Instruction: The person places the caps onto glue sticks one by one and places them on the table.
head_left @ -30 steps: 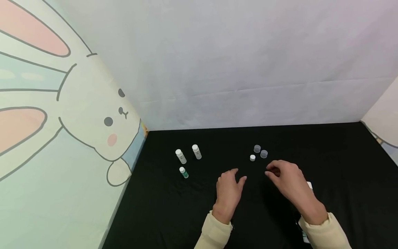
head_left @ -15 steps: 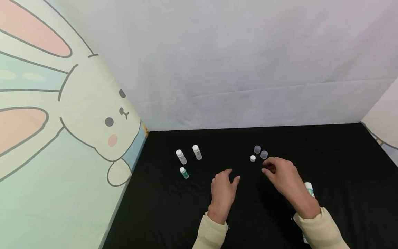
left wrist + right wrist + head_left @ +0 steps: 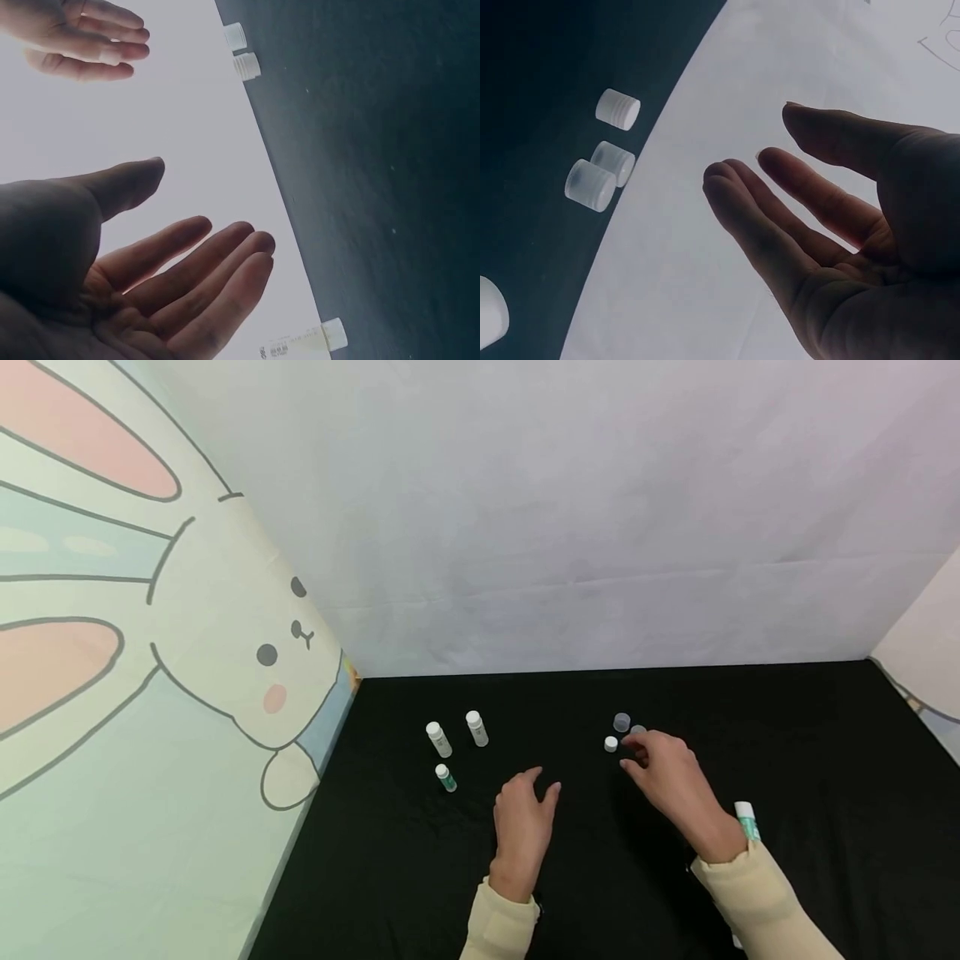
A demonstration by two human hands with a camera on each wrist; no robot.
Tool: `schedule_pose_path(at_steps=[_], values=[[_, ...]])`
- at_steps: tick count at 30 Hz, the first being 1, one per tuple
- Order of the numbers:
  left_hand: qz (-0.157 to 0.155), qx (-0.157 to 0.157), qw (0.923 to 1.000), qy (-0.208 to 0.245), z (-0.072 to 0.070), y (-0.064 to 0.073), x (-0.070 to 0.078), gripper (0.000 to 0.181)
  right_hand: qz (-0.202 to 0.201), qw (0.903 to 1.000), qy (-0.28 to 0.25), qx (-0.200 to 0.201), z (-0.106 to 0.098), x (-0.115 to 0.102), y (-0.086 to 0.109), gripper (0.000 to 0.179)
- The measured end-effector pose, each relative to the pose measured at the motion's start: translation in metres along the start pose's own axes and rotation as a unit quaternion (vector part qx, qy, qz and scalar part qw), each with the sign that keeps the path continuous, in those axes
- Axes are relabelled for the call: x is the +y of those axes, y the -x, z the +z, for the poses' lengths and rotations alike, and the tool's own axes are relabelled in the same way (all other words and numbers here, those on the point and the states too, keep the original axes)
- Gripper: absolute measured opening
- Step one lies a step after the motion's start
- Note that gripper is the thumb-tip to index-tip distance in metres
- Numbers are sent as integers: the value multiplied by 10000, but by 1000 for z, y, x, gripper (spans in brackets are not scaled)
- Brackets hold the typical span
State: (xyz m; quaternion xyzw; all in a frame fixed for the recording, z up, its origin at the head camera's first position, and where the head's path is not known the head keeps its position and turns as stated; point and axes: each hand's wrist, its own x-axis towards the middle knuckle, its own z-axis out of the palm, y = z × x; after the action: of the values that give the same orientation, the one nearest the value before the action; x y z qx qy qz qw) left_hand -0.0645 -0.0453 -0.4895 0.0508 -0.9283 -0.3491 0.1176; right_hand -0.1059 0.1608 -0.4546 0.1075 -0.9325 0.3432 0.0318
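My right hand [image 3: 663, 777] hovers near a small white cap [image 3: 611, 744], its fingers loosely bent with nothing between them. Two translucent caps [image 3: 622, 722] stand just beyond; in the head view the hand partly covers the nearer one. The right wrist view shows the ribbed white cap [image 3: 618, 109] beside the two clear caps [image 3: 591, 185]. To the left, my left hand [image 3: 522, 827] is held over the black cloth, thumb apart from relaxed fingers, holding nothing. Two white-capped bottles [image 3: 439, 740] [image 3: 477, 729] and a smaller green-labelled bottle [image 3: 446, 777] stand farther left.
A white and green tube-like bottle [image 3: 747, 821] lies at the right, partly hidden under the right sleeve [image 3: 750, 893]. Black cloth [image 3: 570, 702] covers the table. A pale backdrop [image 3: 600, 510] rises behind it, and a rabbit-printed panel [image 3: 217, 635] stands at the left.
Both hands have drifted left. The right hand has also moved forward toward the caps and now overlaps one clear cap. More of the green and white bottle shows beside the right wrist.
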Motion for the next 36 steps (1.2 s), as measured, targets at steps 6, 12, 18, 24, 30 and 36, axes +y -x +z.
schedule_pose_path(at_steps=[6, 12, 18, 24, 30, 36], values=[[-132, 89, 9999, -15, -2, -1, -6, 33, -11, 10000, -46, -5, 5, 3, -3, 30], [-229, 139, 9996, -59, -6, -1, -10, 33, -40, 10000, -89, -6, 9, 4, -7, 30], [-284, 199, 9993, -98, -11, -2, -15, 34, -40, 10000, -69, -50, 11, 5, -12, 31], [-397, 335, 9986, -95, -17, 0, -21, 34, -8, 9999, -22, -148, 14, 5, -19, 31], [-534, 453, 9975, -96, -20, 0, -31, 34, -5, 9996, -21, -280, 17, 6, -25, 30], [-568, 585, 9966, -68, -24, 0, -39, 34, -53, 9995, 5, -317, 20, 9, -28, 31]])
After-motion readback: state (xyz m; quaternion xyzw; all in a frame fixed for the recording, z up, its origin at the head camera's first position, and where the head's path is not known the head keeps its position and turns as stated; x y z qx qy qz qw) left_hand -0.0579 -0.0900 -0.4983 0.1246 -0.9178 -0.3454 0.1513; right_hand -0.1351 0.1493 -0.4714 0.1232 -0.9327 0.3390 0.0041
